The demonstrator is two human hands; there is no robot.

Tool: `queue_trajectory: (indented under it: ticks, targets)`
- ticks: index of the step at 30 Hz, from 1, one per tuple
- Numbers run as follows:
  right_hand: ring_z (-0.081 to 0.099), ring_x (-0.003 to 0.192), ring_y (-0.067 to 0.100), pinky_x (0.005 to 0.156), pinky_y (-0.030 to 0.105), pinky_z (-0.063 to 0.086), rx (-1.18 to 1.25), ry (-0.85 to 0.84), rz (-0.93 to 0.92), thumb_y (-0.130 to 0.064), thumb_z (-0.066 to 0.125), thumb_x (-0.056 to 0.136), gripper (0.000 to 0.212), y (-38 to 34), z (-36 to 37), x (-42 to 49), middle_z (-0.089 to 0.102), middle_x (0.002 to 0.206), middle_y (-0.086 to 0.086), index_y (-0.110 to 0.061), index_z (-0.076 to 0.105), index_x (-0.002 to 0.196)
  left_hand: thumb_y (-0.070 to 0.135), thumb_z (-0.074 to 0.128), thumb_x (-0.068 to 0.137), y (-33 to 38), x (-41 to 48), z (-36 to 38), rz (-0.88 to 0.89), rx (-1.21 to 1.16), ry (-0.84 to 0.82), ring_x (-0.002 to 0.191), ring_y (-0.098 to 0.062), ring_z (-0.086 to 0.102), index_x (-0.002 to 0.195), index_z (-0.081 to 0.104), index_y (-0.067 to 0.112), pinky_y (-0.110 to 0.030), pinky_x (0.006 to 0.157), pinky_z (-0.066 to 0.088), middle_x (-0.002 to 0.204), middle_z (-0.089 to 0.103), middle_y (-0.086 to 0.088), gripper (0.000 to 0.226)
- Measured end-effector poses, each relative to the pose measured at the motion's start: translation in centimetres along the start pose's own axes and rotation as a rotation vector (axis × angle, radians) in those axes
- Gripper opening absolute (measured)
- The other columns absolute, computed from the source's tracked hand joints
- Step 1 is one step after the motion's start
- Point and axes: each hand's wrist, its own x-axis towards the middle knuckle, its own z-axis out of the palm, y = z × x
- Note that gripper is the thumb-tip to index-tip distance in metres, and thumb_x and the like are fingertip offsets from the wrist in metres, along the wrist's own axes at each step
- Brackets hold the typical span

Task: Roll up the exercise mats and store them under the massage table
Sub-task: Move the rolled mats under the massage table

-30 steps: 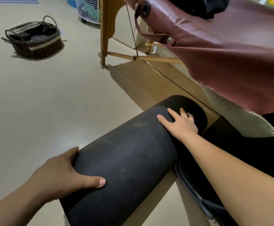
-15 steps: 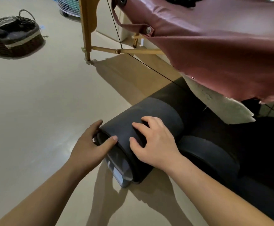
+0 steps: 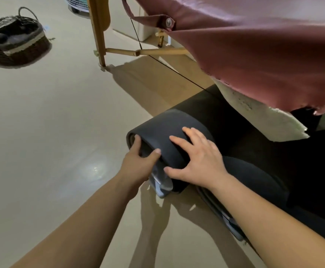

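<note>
A rolled black exercise mat [image 3: 177,122] lies on the floor with its far part under the massage table [image 3: 254,45], which has a dark red cover and wooden legs. My left hand [image 3: 138,161] presses flat against the roll's near open end, thumb on its rim. My right hand [image 3: 194,159] lies spread on top of the roll near that end. A second rolled mat [image 3: 254,182] sits just to the right, partly hidden by my right forearm.
A dark wicker basket [image 3: 16,41] stands on the beige floor at the far left. A wooden table leg [image 3: 98,35] with a cross brace and a black cable stands behind the mat. A white cloth [image 3: 254,113] hangs below the cover.
The roll has slid endwise further under the table. My left hand went from its side to its near end, and my right hand came back to the near end's top.
</note>
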Motion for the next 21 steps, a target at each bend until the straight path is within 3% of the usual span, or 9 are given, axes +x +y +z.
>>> queue_trajectory:
  ticks: [4, 7, 8, 10, 12, 13, 16, 18, 21]
  targets:
    - [0.0, 0.16, 0.009, 0.123, 0.061, 0.024, 0.09, -0.016, 0.076, -0.081, 0.066, 0.071, 0.094, 3.4, -0.5, 2.0, 0.012, 0.173, -0.016, -0.055, 0.033, 0.155, 0.018, 0.061, 0.106, 0.9, 0.8, 3.2, 0.053, -0.068, 0.031, 0.124, -0.016, 0.051, 0.159, 0.037, 0.042, -0.037, 0.097, 0.053, 0.135, 0.051, 0.012, 0.063]
    - [-0.004, 0.159, 0.003, 0.126, 0.058, 0.019, 0.152, -0.037, 0.098, -0.077, 0.072, 0.072, 0.093, 5.4, -1.0, 2.8, 0.011, 0.172, -0.022, -0.06, 0.033, 0.154, 0.012, 0.051, 0.108, 0.7, 1.0, 5.0, 0.033, 0.028, -0.071, 0.138, -0.02, 0.051, 0.15, 0.05, 0.039, -0.044, 0.108, 0.054, 0.138, 0.055, 0.013, 0.05]
    - [-0.005, 0.159, 0.002, 0.127, 0.056, 0.019, 0.166, -0.044, 0.101, -0.076, 0.073, 0.072, 0.093, 5.8, -1.1, 2.9, 0.01, 0.172, -0.023, -0.061, 0.033, 0.154, 0.01, 0.049, 0.108, 0.5, 0.9, 5.4, 0.031, 0.05, -0.123, 0.136, -0.018, 0.054, 0.148, 0.051, 0.04, -0.041, 0.104, 0.057, 0.133, 0.056, 0.018, 0.05]
    - [-0.007, 0.158, 0.001, 0.128, 0.054, 0.017, 0.163, -0.049, 0.097, -0.076, 0.074, 0.073, 0.093, 6.0, -0.9, 3.2, 0.009, 0.172, -0.023, -0.061, 0.032, 0.154, 0.003, 0.047, 0.108, 0.3, 0.6, 6.0, 0.015, 0.049, -0.205, 0.12, -0.005, 0.061, 0.144, 0.048, 0.048, -0.022, 0.082, 0.061, 0.123, 0.056, 0.03, 0.058]
    - [-0.008, 0.159, 0.003, 0.128, 0.055, 0.014, 0.13, -0.031, 0.091, -0.078, 0.072, 0.073, 0.094, 5.9, -0.4, 3.3, 0.008, 0.173, -0.021, -0.06, 0.03, 0.156, -0.007, 0.043, 0.104, -0.1, 0.3, 6.4, 0.008, 0.033, -0.271, 0.105, 0.007, 0.061, 0.136, 0.047, 0.054, -0.012, 0.065, 0.055, 0.121, 0.053, 0.037, 0.068]
    - [-0.008, 0.159, 0.005, 0.128, 0.056, 0.013, 0.113, -0.022, 0.092, -0.079, 0.07, 0.074, 0.095, 5.8, -0.1, 3.4, 0.007, 0.174, -0.02, -0.06, 0.028, 0.157, -0.01, 0.043, 0.102, -0.3, 0.2, 6.4, 0.009, 0.023, -0.28, 0.113, 0.007, 0.061, 0.14, 0.047, 0.052, -0.012, 0.067, 0.055, 0.13, 0.052, 0.035, 0.073]
    - [-0.013, 0.16, 0.008, 0.129, 0.057, 0.011, 0.098, -0.022, 0.117, -0.077, 0.069, 0.077, 0.096, 5.6, 0.2, 3.6, 0.0, 0.175, -0.016, -0.059, 0.021, 0.159, -0.015, 0.047, 0.097, -0.7, 0.5, 6.4, -0.016, 0.006, -0.277, 0.151, -0.02, 0.039, 0.161, 0.031, 0.038, -0.03, 0.093, 0.053, 0.161, 0.037, 0.017, 0.084]
    - [-0.012, 0.161, 0.013, 0.129, 0.056, 0.014, 0.134, -0.012, 0.142, -0.074, 0.069, 0.08, 0.094, 5.1, 0.0, 3.3, -0.004, 0.175, -0.013, -0.058, 0.02, 0.16, -0.012, 0.047, 0.1, -1.0, 0.7, 5.9, -0.03, 0.031, -0.23, 0.154, -0.027, 0.036, 0.163, 0.029, 0.035, -0.04, 0.104, 0.05, 0.169, 0.032, 0.009, 0.08]
    - [0.005, 0.16, 0.019, 0.123, 0.055, 0.031, 0.186, 0.03, 0.166, -0.066, 0.073, 0.084, 0.087, 4.9, -0.3, 1.7, 0.008, 0.173, -0.01, -0.052, 0.03, 0.159, -0.013, 0.045, 0.1, -1.2, 0.8, 5.4, -0.012, 0.083, -0.211, 0.151, -0.026, 0.041, 0.163, 0.029, 0.036, -0.044, 0.109, 0.048, 0.166, 0.037, 0.008, 0.081]
